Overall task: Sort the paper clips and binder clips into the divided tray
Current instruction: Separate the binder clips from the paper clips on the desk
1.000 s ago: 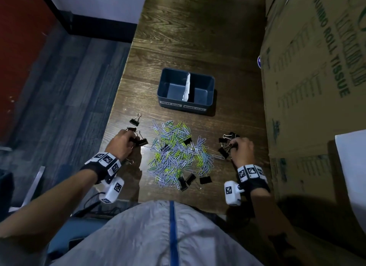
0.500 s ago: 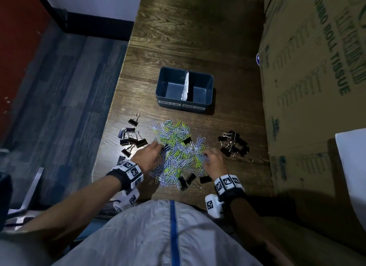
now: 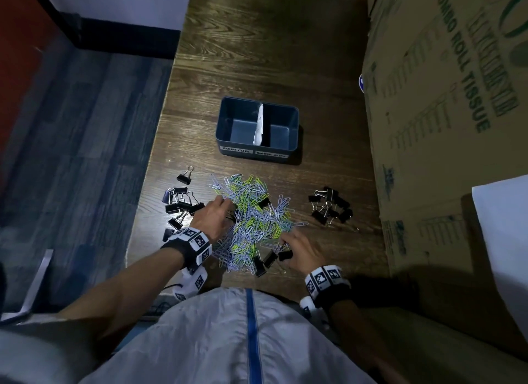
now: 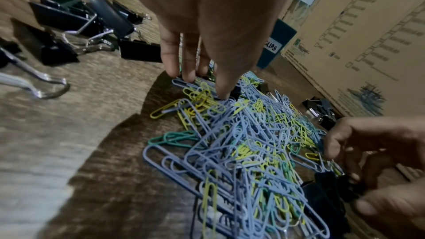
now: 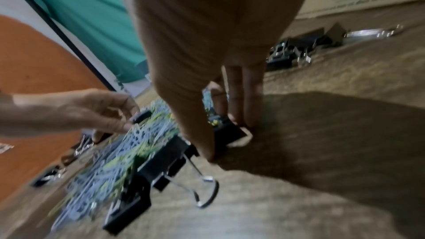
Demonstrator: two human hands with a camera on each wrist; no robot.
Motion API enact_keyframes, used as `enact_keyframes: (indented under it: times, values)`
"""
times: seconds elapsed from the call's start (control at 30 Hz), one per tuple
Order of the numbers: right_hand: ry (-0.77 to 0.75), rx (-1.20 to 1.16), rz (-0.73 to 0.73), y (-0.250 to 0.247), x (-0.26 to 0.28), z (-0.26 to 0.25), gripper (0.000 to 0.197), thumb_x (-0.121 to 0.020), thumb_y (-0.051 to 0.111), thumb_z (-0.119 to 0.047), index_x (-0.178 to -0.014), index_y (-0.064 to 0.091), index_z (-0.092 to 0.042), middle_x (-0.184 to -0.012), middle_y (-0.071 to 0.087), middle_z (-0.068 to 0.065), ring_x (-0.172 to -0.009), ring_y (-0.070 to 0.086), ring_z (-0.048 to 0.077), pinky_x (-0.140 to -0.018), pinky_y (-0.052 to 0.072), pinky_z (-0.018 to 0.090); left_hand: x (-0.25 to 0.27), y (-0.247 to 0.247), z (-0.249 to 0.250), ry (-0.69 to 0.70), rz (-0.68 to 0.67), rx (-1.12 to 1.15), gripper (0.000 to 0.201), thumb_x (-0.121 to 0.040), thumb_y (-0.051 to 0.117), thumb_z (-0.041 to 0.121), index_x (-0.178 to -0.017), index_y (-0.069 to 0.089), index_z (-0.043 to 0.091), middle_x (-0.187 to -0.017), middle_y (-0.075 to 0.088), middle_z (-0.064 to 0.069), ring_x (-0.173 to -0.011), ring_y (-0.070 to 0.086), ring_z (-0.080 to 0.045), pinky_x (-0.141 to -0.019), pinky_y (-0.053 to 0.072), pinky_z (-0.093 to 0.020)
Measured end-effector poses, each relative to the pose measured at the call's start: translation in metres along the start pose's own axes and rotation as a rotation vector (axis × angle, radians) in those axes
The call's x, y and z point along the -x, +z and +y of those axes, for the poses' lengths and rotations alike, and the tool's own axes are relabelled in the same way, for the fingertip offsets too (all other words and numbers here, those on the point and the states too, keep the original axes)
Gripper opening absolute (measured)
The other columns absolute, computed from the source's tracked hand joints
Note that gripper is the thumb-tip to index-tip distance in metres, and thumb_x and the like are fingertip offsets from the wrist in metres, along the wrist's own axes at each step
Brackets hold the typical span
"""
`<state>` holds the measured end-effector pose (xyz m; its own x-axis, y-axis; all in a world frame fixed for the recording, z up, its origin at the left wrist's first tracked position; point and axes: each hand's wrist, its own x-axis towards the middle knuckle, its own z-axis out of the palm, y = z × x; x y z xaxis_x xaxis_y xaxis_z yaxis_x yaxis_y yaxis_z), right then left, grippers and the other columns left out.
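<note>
Both grips are down in the mixed heap of pastel blue, yellow and green wire paper clips (image 3: 251, 215): the left hand (image 3: 213, 219) has fingers extended onto its far left edge beside a buried clip, hold unclear, while the right hand (image 3: 300, 248) seems to pinch a black metal binder clip (image 5: 232, 131) at the near right edge, though blur hides the contact. Judging by the empty dark blue divided plastic tray (image 3: 228, 117) beyond the heap on the wooden worktop (image 3: 257, 55), this is pre-sorting; next, each clip must be lifted free without dragging paper clips.

Left hand (image 3: 213, 218) fingers down, right hand (image 3: 301, 250) fingers curled.
</note>
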<state>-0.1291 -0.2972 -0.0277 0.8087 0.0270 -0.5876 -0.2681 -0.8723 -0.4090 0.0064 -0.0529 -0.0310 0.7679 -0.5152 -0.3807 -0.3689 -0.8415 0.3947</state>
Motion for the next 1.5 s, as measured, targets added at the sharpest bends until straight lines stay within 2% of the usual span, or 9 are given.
enact_keyframes:
  times: [0.3,0.47,0.6,0.7,0.87,1.0,1.13,1.27,1.5]
  values:
    - [-0.095,0.032,0.150,0.008,-0.003,-0.011,0.020,-0.082,0.076,-0.030,-0.097,0.064,-0.022,-0.108,0.050,-0.006,-0.090,0.058,0.016,-0.085,0.055,0.039,0.004,0.006,0.003,0.038,0.006,0.015,0.007,-0.089,0.060,0.012,-0.096,0.058,0.012,-0.097,0.054,0.000,-0.078,0.053,-0.017,-0.060,0.042,-0.025]
    - [-0.099,-0.092,0.258,0.009,-0.005,-0.006,0.003,-0.088,0.066,-0.020,-0.087,0.066,-0.022,-0.100,0.057,-0.008,-0.079,0.061,0.015,-0.066,0.058,0.041,0.007,0.005,-0.007,0.204,-0.155,0.043,0.025,-0.081,0.064,0.004,-0.083,0.057,0.028,-0.087,0.058,0.010,-0.078,0.058,-0.007,-0.062,0.053,-0.022]
    - [0.034,-0.086,0.404,0.005,-0.006,-0.005,0.016,-0.085,0.066,-0.014,-0.096,0.063,-0.025,-0.106,0.054,-0.008,-0.081,0.061,0.017,-0.063,0.057,0.037,0.007,0.005,-0.006,0.160,-0.015,-0.005,0.026,-0.084,0.066,0.021,-0.105,0.052,0.025,-0.102,0.050,0.007,-0.084,0.052,-0.010,-0.064,0.048,-0.022]
    - [0.014,-0.018,0.320,-0.001,-0.002,-0.007,0.034,-0.080,0.068,-0.010,-0.103,0.056,-0.030,-0.108,0.047,-0.008,-0.080,0.058,0.015,-0.060,0.051,0.031,0.000,0.008,0.000,0.154,0.019,-0.062,0.049,-0.085,0.066,0.035,-0.128,0.046,0.022,-0.117,0.046,-0.004,-0.097,0.051,-0.017,-0.067,0.052,-0.028]
    - [-0.084,0.140,0.087,0.008,-0.008,-0.010,0.050,-0.081,0.072,-0.007,-0.124,0.057,-0.026,-0.121,0.044,0.000,-0.102,0.058,0.023,-0.084,0.057,0.042,0.000,0.011,0.008,0.146,0.013,-0.036,0.045,-0.084,0.070,0.025,-0.124,0.049,0.020,-0.110,0.051,-0.007,-0.090,0.057,-0.024,-0.065,0.055,-0.036]
    - [-0.076,0.154,0.158,0.015,-0.011,-0.010,0.045,-0.079,0.075,-0.004,-0.115,0.060,-0.026,-0.114,0.045,-0.003,-0.090,0.061,0.020,-0.073,0.060,0.040,0.003,0.000,0.010,0.128,0.130,-0.039,0.038,-0.085,0.068,0.018,-0.119,0.053,0.014,-0.112,0.050,-0.011,-0.086,0.056,-0.023,-0.058,0.054,-0.031]
    - [-0.092,0.075,0.184,0.016,-0.013,-0.010,0.029,-0.078,0.079,-0.015,-0.095,0.057,-0.025,-0.107,0.043,-0.006,-0.086,0.060,0.019,-0.070,0.058,0.038,0.011,0.002,0.023,0.448,0.163,-0.175,0.037,-0.078,0.075,0.023,-0.109,0.058,0.011,-0.098,0.057,-0.008,-0.078,0.058,-0.020,-0.058,0.057,-0.035]
    - [-0.111,-0.024,0.221,0.012,-0.012,-0.012,0.023,-0.081,0.077,-0.020,-0.080,0.054,-0.022,-0.096,0.044,-0.007,-0.078,0.058,0.017,-0.068,0.056,0.040,0.022,0.015,0.045,0.797,-0.002,-0.316,0.041,-0.080,0.070,0.035,-0.112,0.054,0.016,-0.099,0.059,-0.005,-0.081,0.059,-0.016,-0.060,0.054,-0.026]
    - [-0.014,-0.277,0.281,-0.002,-0.006,-0.018,0.028,-0.072,0.077,-0.016,-0.085,0.057,-0.029,-0.087,0.061,-0.013,-0.075,0.060,0.011,-0.065,0.055,0.035,0.021,0.016,0.079,0.499,-0.214,-0.357,0.044,-0.090,0.059,0.035,-0.121,0.048,0.005,-0.118,0.053,-0.010,-0.104,0.051,-0.024,-0.079,0.050,-0.037]
